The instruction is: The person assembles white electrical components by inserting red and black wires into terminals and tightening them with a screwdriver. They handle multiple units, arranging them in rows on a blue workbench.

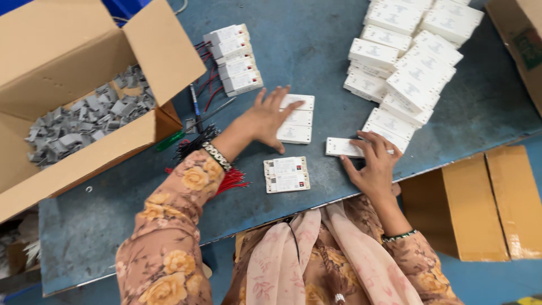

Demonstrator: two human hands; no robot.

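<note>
A person seated at the near edge of a worn blue-grey table (316, 45) sorts small white rectangular modules. The left hand (266, 118) lies open, fingers spread flat on a short stack of three white modules (294, 118) near the middle of the table; the right hand (374, 164) rests with loosely curled fingers on a single white module (340, 147) just beside it, pressing rather than gripping. Two more modules with labelled faces up (287, 174) lie together by the near edge, between the hands. The modules look light, stiff and smooth-cased, probably easiest to take by the long sides between thumb and fingers, and likely to slide on the tabletop. A loose heap of white modules (406, 62) fills the far right corner, and a row of four wired modules (234, 59) sits toward the far edge with red and black leads trailing. At the left edge an open cardboard box (84, 141) holds a jumble of small grey plastic parts (84, 121). A green-handled screwdriver (169, 141) and a bundle of red wires (228, 181) lie by the left forearm.
</note>
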